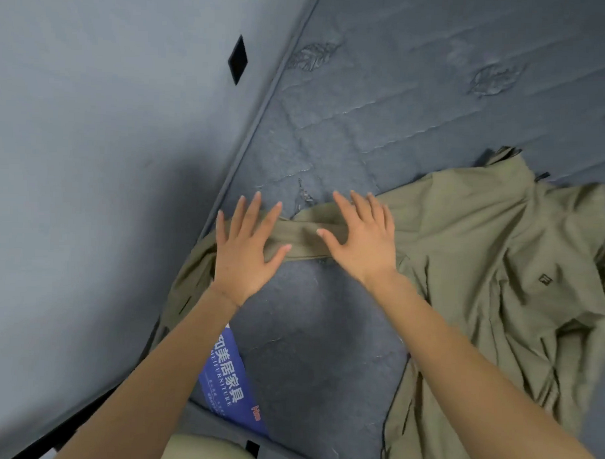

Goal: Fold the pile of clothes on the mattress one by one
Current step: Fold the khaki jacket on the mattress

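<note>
The person's left hand [242, 251] & right hand [362, 241] both lie flat, palms down, fingers straight & spread, gripping nothing. Both press on the long olive-green sleeve [304, 238], which runs left-right across the grey quilted mattress [325, 333]. L hand sits on the sleeve's outer part near the mattress edge, R hand nearer the shoulder, thumbs pointing toward each other w/ a bare stretch of sleeve between. The rest of the crumpled olive-green cloth garment [498, 270] spreads to the right of the R hand & forearm, w/ a small dark chest logo [545, 279]. A blue label w/ white lettering [230, 381] lies on the mattress by the L forearm. Past the mattress edge, a plain grey surface [74, 152] bears a black diamond-shaped mark [237, 59].
</note>
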